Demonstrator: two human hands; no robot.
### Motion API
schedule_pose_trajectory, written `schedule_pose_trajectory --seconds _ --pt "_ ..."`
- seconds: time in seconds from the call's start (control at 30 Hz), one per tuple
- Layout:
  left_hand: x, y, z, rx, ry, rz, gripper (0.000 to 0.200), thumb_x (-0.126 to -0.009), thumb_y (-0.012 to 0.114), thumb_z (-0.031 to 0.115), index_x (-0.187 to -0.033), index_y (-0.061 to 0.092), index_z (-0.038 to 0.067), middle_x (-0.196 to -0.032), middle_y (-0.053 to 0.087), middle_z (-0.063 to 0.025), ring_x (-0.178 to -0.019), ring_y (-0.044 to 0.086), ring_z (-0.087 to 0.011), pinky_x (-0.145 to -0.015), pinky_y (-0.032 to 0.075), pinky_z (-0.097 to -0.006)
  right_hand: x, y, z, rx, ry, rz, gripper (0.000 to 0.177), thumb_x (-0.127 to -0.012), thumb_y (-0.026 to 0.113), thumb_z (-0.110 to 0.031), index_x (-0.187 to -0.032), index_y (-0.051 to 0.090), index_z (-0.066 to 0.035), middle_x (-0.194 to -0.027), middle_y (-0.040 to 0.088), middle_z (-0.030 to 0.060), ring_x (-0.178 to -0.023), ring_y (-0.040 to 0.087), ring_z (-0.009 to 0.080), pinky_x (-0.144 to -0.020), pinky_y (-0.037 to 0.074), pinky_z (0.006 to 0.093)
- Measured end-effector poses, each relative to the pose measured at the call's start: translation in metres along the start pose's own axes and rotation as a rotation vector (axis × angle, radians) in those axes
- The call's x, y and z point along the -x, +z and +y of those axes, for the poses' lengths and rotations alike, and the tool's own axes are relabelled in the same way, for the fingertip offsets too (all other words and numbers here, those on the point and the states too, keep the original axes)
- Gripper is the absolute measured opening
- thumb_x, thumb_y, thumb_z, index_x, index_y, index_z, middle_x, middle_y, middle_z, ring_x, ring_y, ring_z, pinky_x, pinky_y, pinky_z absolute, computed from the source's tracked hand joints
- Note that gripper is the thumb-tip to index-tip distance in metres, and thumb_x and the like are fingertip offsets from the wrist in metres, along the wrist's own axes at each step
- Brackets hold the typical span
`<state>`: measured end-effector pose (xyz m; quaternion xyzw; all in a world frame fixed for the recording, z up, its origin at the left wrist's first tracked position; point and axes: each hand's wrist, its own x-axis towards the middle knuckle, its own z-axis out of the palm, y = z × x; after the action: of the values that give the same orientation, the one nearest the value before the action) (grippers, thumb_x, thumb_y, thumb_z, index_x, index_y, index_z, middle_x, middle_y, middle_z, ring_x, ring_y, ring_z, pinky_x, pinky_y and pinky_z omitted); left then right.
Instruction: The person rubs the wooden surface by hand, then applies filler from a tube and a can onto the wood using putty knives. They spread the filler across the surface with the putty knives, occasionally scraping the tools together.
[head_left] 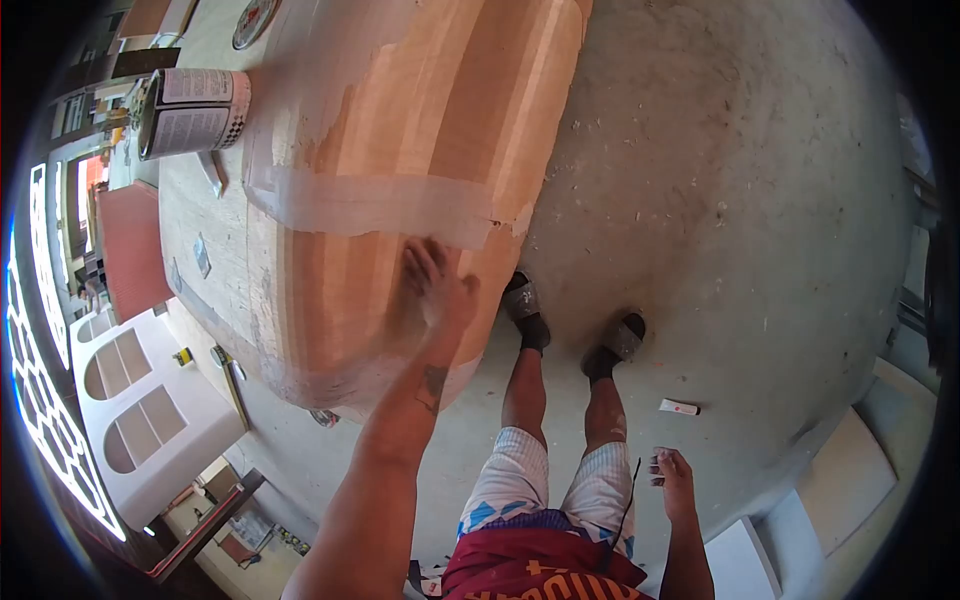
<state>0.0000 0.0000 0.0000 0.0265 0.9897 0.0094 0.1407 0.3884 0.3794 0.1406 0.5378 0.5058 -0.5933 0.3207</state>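
My left hand (440, 290) reaches forward onto a large curved wooden panel (380, 140) with light and dark stripes. Its fingers are stretched out over the wood and slightly smeared by motion, with a dark patch around the fingertips. Just beyond them, a greyish translucent band (370, 203) crosses the panel. Pale smears of coating cover the panel's far left part. My right hand (672, 467) hangs at my side above the floor, its fingers loosely bent and apart, holding nothing.
A paint can (195, 113) and a round lid (254, 22) are on the pale surface beside the panel. A white tube (680, 407) lies on the concrete floor (700, 200) near my feet. A white piece with arched openings (150, 405) stands left; boards (850, 480) lean right.
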Motion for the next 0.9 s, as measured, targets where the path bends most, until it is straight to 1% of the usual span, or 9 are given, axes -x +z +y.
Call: schedule_pose_trajectory --seconds 0.07,0.13,0.2,0.3,0.47,0.53,0.7,0.8,0.9 --pt "0.025 -0.012 0.041 -0.088 0.040 -0.215 0.100 -0.091 0.072 0.050 -0.168 0.022 0.010 -0.174 0.000 -0.0287 -0.159 0.001 -0.0535 -0.126 0.006 -0.0682 0.012 -0.005 -0.006 0.003 0.025 0.016 0.030 -0.107 0.061 -0.032 -0.124 0.070 -0.010 -0.104 0.072 0.0037 -0.090 0.067 0.0142 -0.073 0.053 0.0300" --pt "0.021 -0.008 0.037 -0.147 0.255 -0.447 0.093 -0.093 0.071 0.049 -0.167 0.029 0.013 -0.173 0.006 -0.0301 -0.159 0.004 -0.0524 -0.126 0.008 -0.0675 -0.007 0.027 -0.015 0.050 0.033 0.009 0.033 -0.106 0.061 -0.036 -0.124 0.069 -0.009 -0.104 0.070 0.0028 -0.092 0.067 0.0143 -0.073 0.052 0.0309" --pt "0.057 0.022 0.025 0.165 0.401 -0.532 0.085 -0.094 0.071 0.048 -0.165 0.036 0.017 -0.173 0.010 -0.0299 -0.160 0.007 -0.0508 -0.125 0.010 -0.0679 -0.002 0.035 -0.023 0.106 0.046 -0.002 0.032 -0.106 0.061 -0.035 -0.123 0.069 -0.008 -0.104 0.070 0.0025 -0.092 0.066 0.0142 -0.072 0.052 0.0317" --pt "0.075 -0.017 0.020 0.293 0.387 -0.575 0.080 -0.094 0.070 0.046 -0.163 0.040 0.021 -0.173 0.012 -0.0285 -0.160 0.010 -0.0496 -0.125 0.011 -0.0677 -0.005 0.049 -0.052 0.229 -0.024 0.019 0.031 -0.106 0.061 -0.032 -0.124 0.069 -0.008 -0.104 0.073 0.0049 -0.090 0.070 0.0150 -0.071 0.053 0.0310" --pt "0.020 -0.115 -0.048 0.320 0.322 -0.004 0.083 -0.090 0.076 0.044 -0.160 0.043 0.016 -0.172 0.015 -0.0287 -0.159 0.015 -0.0493 -0.124 0.013 -0.0695 -0.020 0.094 -0.124 0.276 -0.185 -0.003 0.028 -0.106 0.061 -0.028 -0.122 0.071 -0.007 -0.101 0.073 0.0025 -0.089 0.067 0.0105 -0.071 0.051 0.0284" --pt "-0.025 -0.176 -0.092 0.173 0.207 0.236 0.092 -0.087 0.078 0.049 -0.162 0.038 0.014 -0.172 0.014 -0.0294 -0.159 0.014 -0.0503 -0.123 0.013 -0.0700 -0.026 0.117 -0.158 0.313 -0.239 -0.023 0.027 -0.106 0.062 -0.027 -0.122 0.071 -0.007 -0.100 0.073 0.0015 -0.089 0.066 0.0090 -0.071 0.051 0.0274" --pt "-0.107 -0.248 -0.187 0.138 -0.059 0.271 0.111 -0.085 0.073 0.066 -0.168 0.023 0.011 -0.172 0.012 -0.0315 -0.159 0.013 -0.0512 -0.124 0.008 -0.0690 -0.044 0.242 -0.268 0.408 -0.335 -0.191 0.031 -0.105 0.063 -0.027 -0.129 0.069 -0.007 -0.107 0.073 0.0029 -0.093 0.066 0.0097 -0.075 0.052 0.0274" --pt "-0.127 -0.220 -0.215 0.177 0.016 0.197 0.108 -0.088 0.070 0.064 -0.168 0.023 0.009 -0.171 0.011 -0.0334 -0.159 0.012 -0.0512 -0.125 0.005 -0.0676 -0.048 0.342 -0.326 0.471 -0.410 -0.255 0.045 -0.102 0.068 -0.027 -0.141 0.060 -0.004 -0.127 0.070 0.0121 -0.105 0.071 0.0186 -0.086 0.056 0.0329" --pt "-0.129 -0.217 -0.218 0.136 0.013 0.196 0.101 -0.092 0.065 0.062 -0.168 0.025 0.009 -0.171 0.011 -0.0337 -0.159 0.011 -0.0513 -0.125 0.004 -0.0671 -0.072 0.432 -0.361 0.716 -0.941 -0.182 0.062 -0.100 0.070 -0.028 -0.151 0.048 -0.001 -0.148 0.054 0.0232 -0.130 0.061 0.0352 -0.104 0.051 0.0415"
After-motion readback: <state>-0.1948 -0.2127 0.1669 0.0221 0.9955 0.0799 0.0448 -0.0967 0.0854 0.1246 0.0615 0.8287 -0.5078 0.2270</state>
